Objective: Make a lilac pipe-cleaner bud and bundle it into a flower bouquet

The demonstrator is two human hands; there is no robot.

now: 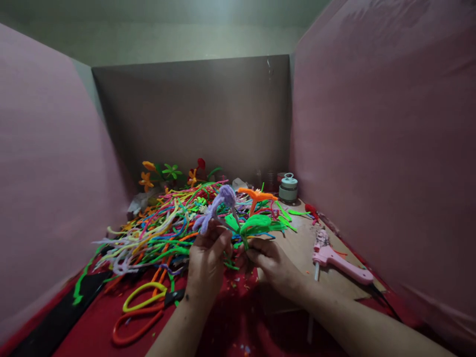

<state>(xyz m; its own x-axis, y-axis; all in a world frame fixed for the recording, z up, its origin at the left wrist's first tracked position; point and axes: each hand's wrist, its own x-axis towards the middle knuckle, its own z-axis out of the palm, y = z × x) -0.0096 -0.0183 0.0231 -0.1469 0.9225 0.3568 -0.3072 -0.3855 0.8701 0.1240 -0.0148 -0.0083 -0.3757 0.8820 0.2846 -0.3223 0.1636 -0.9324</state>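
A purple pipe-cleaner flower point(226, 196) with drooping petals stands above my left hand point(210, 255). The fingers of that hand are closed in a pinch at its lower petals. My right hand point(273, 260) pinches the bound green stem of a pipe-cleaner piece with looped green leaves point(256, 224). An orange pipe-cleaner flower point(257, 195) rises above those leaves. The purple flower's thin stem runs down toward the same leaves, where the pieces seem to meet. My fingers hide the exact joint and the stem ends.
A heap of coloured pipe cleaners point(163, 228) spreads behind my left hand. Scissors point(143, 302) with yellow and orange handles lie at front left. A pink glue gun point(340, 263) rests on cardboard point(297, 238) at right. Finished flowers point(147, 181) and a mint-green jar point(288, 188) stand behind.
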